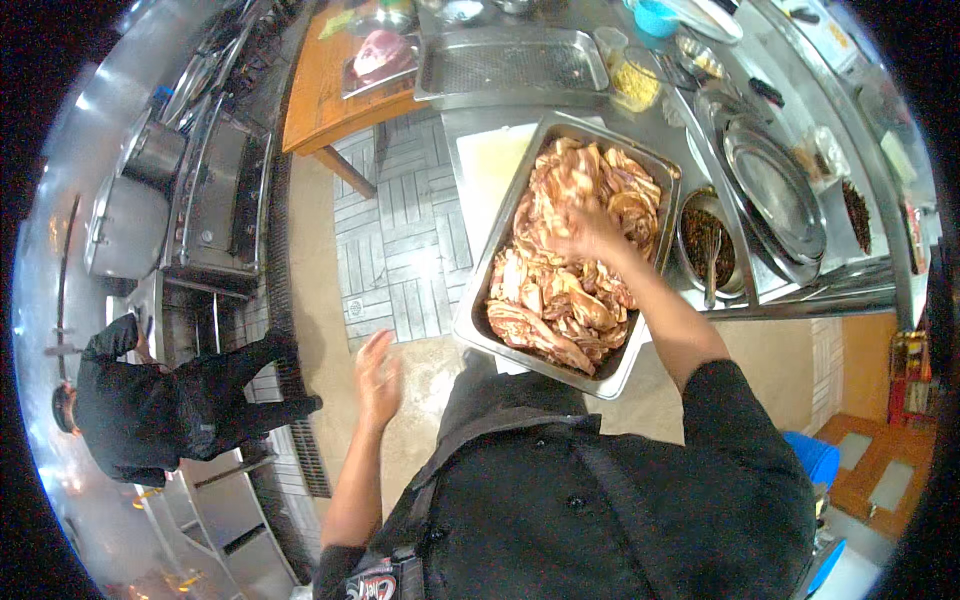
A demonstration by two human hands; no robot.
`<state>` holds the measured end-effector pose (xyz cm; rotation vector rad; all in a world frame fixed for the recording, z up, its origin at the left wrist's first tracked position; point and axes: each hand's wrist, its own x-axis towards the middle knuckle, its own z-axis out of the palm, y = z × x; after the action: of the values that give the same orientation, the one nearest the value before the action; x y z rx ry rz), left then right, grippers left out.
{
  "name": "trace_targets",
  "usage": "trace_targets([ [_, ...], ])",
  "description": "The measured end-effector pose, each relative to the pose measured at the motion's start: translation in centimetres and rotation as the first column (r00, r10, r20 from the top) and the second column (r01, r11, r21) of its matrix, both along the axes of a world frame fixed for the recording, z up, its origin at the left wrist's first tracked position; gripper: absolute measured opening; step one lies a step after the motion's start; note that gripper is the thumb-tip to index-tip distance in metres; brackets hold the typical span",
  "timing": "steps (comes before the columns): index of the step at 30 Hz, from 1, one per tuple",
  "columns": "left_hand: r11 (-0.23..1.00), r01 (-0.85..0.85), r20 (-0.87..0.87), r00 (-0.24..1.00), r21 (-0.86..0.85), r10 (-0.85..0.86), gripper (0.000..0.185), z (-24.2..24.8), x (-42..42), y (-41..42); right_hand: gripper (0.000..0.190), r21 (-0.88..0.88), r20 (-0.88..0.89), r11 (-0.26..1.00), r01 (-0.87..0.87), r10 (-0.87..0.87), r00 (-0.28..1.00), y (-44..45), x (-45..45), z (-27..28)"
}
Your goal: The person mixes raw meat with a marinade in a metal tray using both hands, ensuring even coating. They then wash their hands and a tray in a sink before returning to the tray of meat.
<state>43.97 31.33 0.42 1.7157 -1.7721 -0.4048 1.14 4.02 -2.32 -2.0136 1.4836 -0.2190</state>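
A deep stainless steel pan (529,360) full of raw marinated meat strips (559,300) sits before me at the counter, slightly tilted across a white cutting board (484,180). My right hand (585,231) reaches into the upper middle of the meat. It is blurred by motion, and its fingers merge with the strips, so I cannot tell whether it grips one. My left hand (379,381) hangs in the air over the floor, left of the pan, with nothing in it. To the pan's right stands a metal bowl (736,285) of dark marinade with a wire whisk (711,274) in it.
Behind the pan lies a perforated steel tray (514,64), with a large raw meat piece (382,56) on a smaller tray to its left. Chopped yellow food (636,84) and oval metal platters (776,184) stand on the right. A person in black (157,412) works at far left near the stove (217,187).
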Motion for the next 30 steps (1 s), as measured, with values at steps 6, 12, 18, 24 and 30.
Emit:
trace_targets([
  [6, 0.544, -0.532, 0.242, 0.822, 0.649, 0.515, 0.057, -12.7, 12.1, 27.4, 0.120, 0.135, -0.422, 0.982, -0.134, 0.180, 0.888, 14.7, 4.9, 6.0],
  [12, 0.429, -0.339, 0.318, 0.940, 0.837, 0.123, 0.053, -17.4, 11.0, 55.5, 0.121, 0.139, -0.604, 0.983, -0.117, 0.178, 0.777, 13.6, 6.7, 3.7],
  [18, 0.252, -0.513, 0.323, 0.780, 0.821, 0.536, 0.057, -19.9, 15.8, 73.4, 0.089, 0.022, -0.589, 0.991, -0.132, 0.120, 0.799, 14.3, 9.2, 3.9],
  [24, 0.038, -0.764, 0.106, 0.138, 0.644, 0.985, 0.037, -21.7, 24.7, 74.7, 0.038, -0.646, -0.067, 0.703, -0.298, 0.337, 0.939, 20.2, 30.9, 2.6],
  [30, 0.162, -0.888, -0.192, 0.086, 0.430, 0.978, 0.029, -16.1, 39.8, 75.4, 0.015, -0.269, -0.178, 0.474, -0.838, 0.831, 0.527, 38.2, 61.5, -5.3],
])
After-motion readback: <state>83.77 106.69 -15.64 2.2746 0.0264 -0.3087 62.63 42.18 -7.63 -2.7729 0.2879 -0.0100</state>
